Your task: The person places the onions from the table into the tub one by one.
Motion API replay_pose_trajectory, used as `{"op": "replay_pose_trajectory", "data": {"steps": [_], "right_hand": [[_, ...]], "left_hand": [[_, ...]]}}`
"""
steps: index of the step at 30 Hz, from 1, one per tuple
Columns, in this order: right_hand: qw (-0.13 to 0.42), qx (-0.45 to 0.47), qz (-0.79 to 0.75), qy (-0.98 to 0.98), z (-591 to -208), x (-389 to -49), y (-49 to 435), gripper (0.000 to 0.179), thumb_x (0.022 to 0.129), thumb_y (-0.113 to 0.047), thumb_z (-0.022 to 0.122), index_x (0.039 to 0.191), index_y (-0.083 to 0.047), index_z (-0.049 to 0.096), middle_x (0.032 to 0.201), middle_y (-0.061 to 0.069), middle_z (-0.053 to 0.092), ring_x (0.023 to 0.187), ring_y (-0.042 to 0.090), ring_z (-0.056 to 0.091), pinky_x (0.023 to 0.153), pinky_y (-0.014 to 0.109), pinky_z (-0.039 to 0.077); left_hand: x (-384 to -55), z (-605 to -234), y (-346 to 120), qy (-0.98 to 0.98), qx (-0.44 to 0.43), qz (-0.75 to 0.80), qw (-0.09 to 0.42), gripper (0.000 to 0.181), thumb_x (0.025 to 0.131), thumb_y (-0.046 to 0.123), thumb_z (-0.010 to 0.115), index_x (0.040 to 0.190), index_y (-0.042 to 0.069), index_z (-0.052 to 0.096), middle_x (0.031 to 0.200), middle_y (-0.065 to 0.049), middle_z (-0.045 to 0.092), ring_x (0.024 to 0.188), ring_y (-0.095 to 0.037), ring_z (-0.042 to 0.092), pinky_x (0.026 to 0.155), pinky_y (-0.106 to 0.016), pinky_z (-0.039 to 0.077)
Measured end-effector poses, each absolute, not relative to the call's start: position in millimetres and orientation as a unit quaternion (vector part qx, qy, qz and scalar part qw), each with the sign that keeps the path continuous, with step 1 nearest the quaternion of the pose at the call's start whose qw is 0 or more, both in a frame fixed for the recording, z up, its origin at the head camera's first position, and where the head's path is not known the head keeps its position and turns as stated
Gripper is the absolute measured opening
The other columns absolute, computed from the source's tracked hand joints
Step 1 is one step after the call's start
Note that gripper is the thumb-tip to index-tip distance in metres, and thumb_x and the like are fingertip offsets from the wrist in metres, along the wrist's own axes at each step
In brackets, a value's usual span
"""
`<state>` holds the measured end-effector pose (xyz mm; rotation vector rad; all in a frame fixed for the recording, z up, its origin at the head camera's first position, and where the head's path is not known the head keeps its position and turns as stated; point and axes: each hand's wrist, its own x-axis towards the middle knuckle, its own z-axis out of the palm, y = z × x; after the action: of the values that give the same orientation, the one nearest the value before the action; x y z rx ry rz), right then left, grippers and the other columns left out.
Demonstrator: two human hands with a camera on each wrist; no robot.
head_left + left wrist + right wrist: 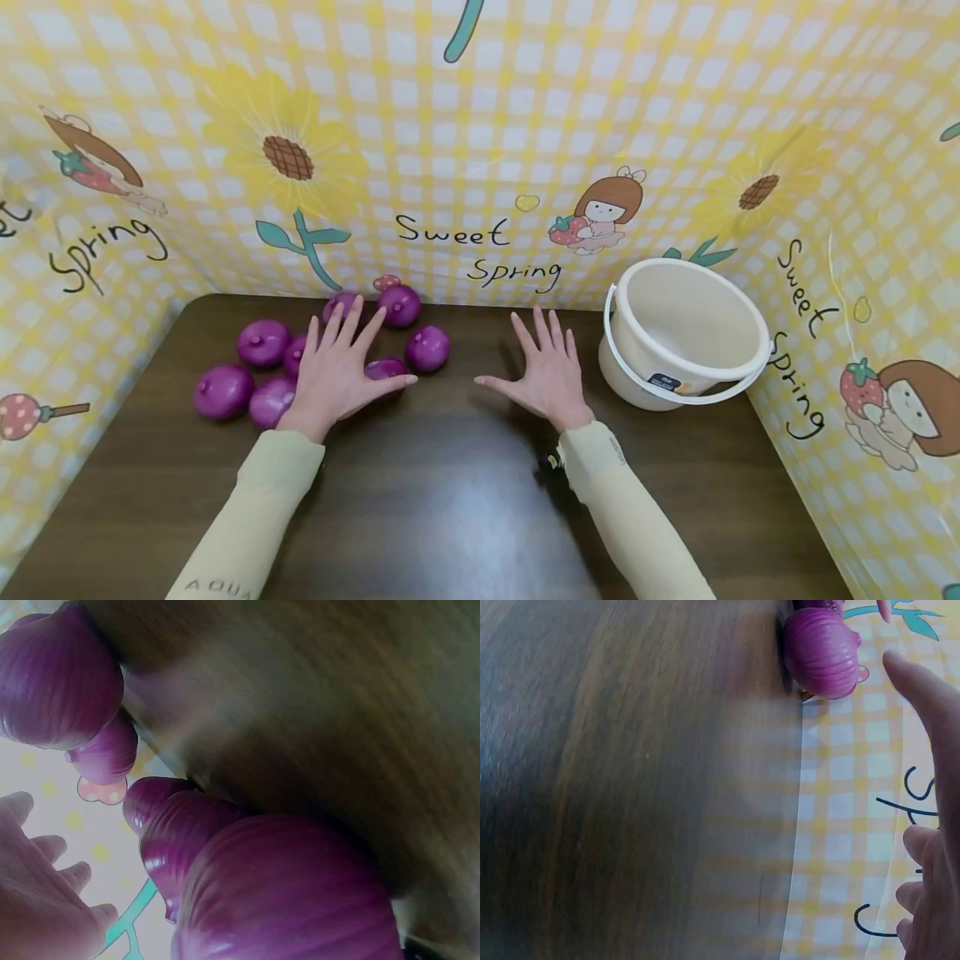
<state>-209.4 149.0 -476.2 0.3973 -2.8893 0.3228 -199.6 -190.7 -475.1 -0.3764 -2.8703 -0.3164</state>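
Closest to me were two pale sleeves (273, 492), matte and soft, with a broad stretch of dark, wood-grained table (420, 517) between them, lit by a dull sheen. Past the cuffs, the left hand (333, 375) had its fingers and thumb fanned wide over the onions (224, 392), hiding parts of several. It gripped nothing that I could see; whether it brushed any skin, I couldn't tell. The right hand (551, 379) was spread just as widely, empty, between the onions and the bucket (675, 312).

I took the step in hand for a ready stance, with no grip begun. As I judged it, the next move called for curling fingers round one onion, and the rightmost, between the hands, looked easiest to reach. Being round and glossy, it might roll, so I'd have wanted thumb and fingers on opposite sides.

The onions lay loosely grouped toward the table's far left: purple globes, finely ribbed in the wrist views, some with pointed tips. At the far right the bucket stood upright, smooth, cream, probably plastic, its handle (705, 401) slung across the near side. Behind rose the cloth (465, 150), yellow-and-white check, slightly rumpled, printed with sunflowers and lettering.
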Motion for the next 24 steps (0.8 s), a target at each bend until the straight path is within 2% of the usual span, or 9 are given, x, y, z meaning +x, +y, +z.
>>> {"op": "replay_pose_trajectory", "data": {"steps": [8,14,20,24], "right_hand": [[0.118,0.149,0.133,-0.973,-471.6,-206.4,150.3,0.114,0.074,-0.092,0.052,0.16,-0.019,0.035,0.164,0.014,0.027,0.153,0.03,0.013,0.121,0.053,0.017],[0.151,0.172,0.176,-0.957,-463.6,-199.7,156.5,0.099,0.081,-0.078,0.064,0.151,-0.009,0.049,0.16,0.014,0.036,0.15,0.03,0.024,0.121,0.048,0.021],[0.203,0.2,0.218,-0.933,-452.1,-187.7,167.0,0.08,0.088,-0.06,0.072,0.145,-0.006,0.055,0.154,0.013,0.046,0.145,0.03,0.036,0.115,0.049,0.033],[0.24,0.224,0.246,-0.912,-441.2,-176.5,173.3,0.071,0.089,-0.05,0.076,0.142,-0.006,0.058,0.149,0.013,0.051,0.141,0.03,0.042,0.114,0.048,0.035]], "left_hand": [[-195.6,-474.6,-190.8,-0.978,-0.122,-0.116,0.12,0.116,0.074,0.095,0.046,0.162,0.021,0.031,0.168,-0.014,0.018,0.151,-0.04,0.015,0.119,-0.05,-0.014],[-192.1,-472.8,-191.8,-0.976,-0.114,-0.139,0.121,0.116,0.074,0.093,0.05,0.16,0.016,0.036,0.166,-0.016,0.023,0.149,-0.041,0.02,0.12,-0.051,-0.011],[-185.7,-472.7,-191.0,-0.972,-0.108,-0.166,0.128,0.114,0.075,0.091,0.054,0.155,0.011,0.043,0.162,-0.019,0.031,0.149,-0.036,0.024,0.121,-0.056,0.001],[-179.0,-472.6,-188.9,-0.968,-0.114,-0.18,0.135,0.111,0.076,0.087,0.058,0.152,0.007,0.046,0.158,-0.021,0.036,0.147,-0.038,0.028,0.121,-0.056,0.007]]}}
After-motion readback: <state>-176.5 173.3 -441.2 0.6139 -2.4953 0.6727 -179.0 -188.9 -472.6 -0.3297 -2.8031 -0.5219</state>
